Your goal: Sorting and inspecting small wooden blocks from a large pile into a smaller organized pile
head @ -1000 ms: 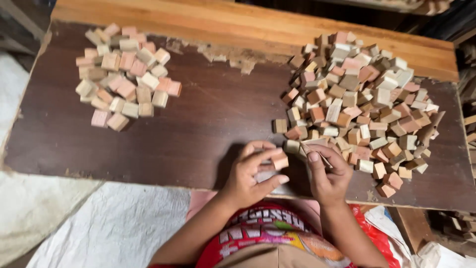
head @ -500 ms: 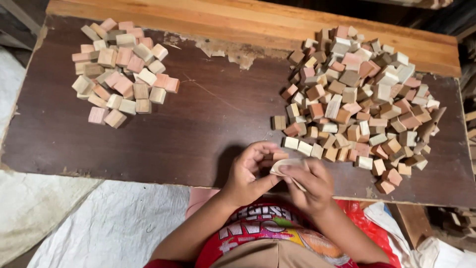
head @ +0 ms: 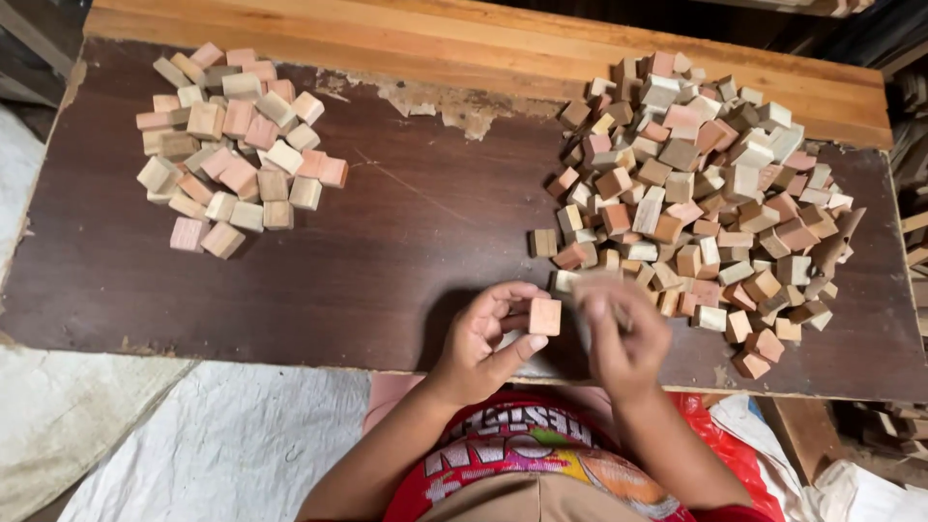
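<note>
The small pinkish square wooden block [head: 545, 316] sits low in the middle of the frame, pinched between the thumb and fingertips of the left hand [head: 483, 343], its broad face now turned up toward the camera; half a second ago it showed only a thin edge, half covered by the other hand. The right hand [head: 626, 338] has lifted off the block and is blurred with motion just to its right; the pale folded sheet it pressed against the wood a moment ago can no longer be made out, so I cannot tell whether its fingers are closed on anything. That suggests the rubbing stroke on this face has ended and the block is being turned or checked. Behind the hands, the large loose heap of mixed tan and reddish wooden blocks [head: 701, 193] fills the upper right, and the smaller flat cluster of similar blocks [head: 237, 145] lies at the upper left, both unchanged on the dark brown worn tabletop [head: 406, 242].
</note>
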